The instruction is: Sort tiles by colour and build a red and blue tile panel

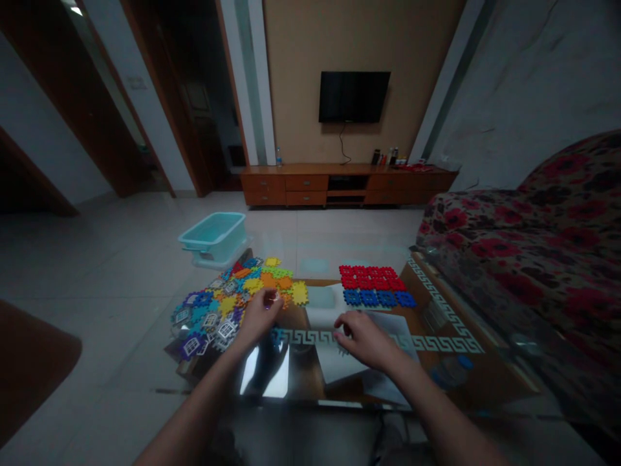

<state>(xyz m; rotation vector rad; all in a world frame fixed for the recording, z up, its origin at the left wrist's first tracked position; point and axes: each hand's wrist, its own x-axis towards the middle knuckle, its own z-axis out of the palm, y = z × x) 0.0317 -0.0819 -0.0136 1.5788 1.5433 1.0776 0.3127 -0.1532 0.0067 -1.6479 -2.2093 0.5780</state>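
Observation:
A heap of colourful interlocking plastic tiles [233, 298] lies on the left of a glass table [436, 336]. My left hand [259, 317] rests at the heap's near right edge, fingers pinched on a small piece I cannot name. My right hand [363, 336] lies palm down on white paper [339, 366], fingers curled near the sheet's upper edge; what they hold, if anything, is hidden. Beyond it, red tiles [371, 277] sit joined in a flat block, with a row of blue tiles [378, 298] joined along its near side.
A turquoise plastic tub [213, 236] stands on the tiled floor beyond the table. A floral sofa [533, 246] runs along the right. At the far wall are a wooden TV cabinet [349, 184] and a wall-mounted television [354, 97].

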